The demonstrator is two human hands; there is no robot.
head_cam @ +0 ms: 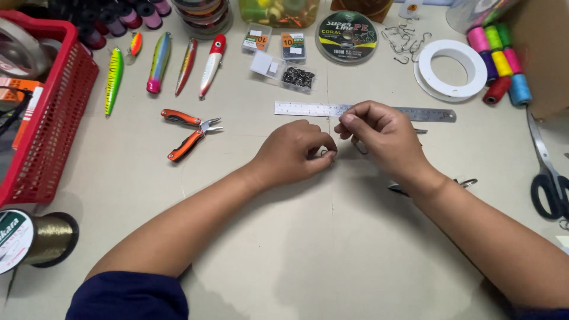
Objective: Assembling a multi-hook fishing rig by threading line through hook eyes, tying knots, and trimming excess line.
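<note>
Steel ruler (308,109) lies just beyond my hands. My left hand (293,153) curls knuckles-up, fingertips pinching a small hook (325,153) above the table (332,249); my right hand (382,135) pinches shut beside it, contents too small to tell.

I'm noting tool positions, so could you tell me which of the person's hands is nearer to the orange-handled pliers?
The left hand. It is just right of the orange-handled pliers on the table, while the right hand is farther right, beyond the left hand, in front of the steel ruler.
</note>
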